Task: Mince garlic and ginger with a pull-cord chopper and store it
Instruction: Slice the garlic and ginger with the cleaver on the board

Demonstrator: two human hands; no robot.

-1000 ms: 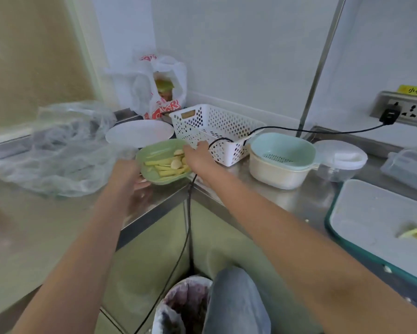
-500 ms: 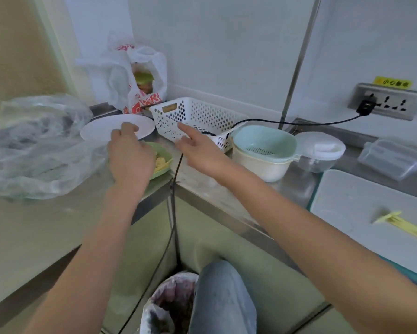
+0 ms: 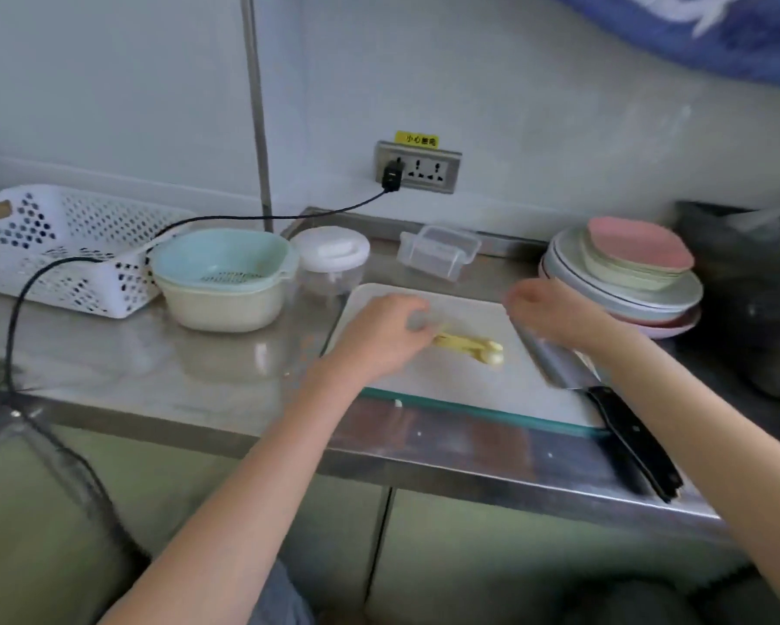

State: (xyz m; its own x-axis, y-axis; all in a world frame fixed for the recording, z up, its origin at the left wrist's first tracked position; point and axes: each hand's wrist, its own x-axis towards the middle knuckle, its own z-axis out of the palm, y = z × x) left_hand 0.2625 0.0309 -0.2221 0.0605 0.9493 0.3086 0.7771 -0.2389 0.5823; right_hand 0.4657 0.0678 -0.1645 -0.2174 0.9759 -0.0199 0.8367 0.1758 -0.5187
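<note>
Head view showed your left hand [image 3: 381, 338] curled at the pale yellow ginger strips [image 3: 467, 346] on the white cutting board [image 3: 460, 381]; grip unclear. Your right hand [image 3: 555, 315] hovered, relaxed. Gather every strip together.

We've got a steel counter [image 3: 190, 372]: cutting board [image 3: 460, 381] under our fingers, chopper [image 3: 332, 259] and colander bowl [image 3: 223, 281] beyond them, plates [image 3: 622, 281] right.

Soft, even daylight is filling the scene; the steel counter [image 3: 163, 354] is showing pale glare, motion blur is smearing both hands, and the edges are bending.
</note>
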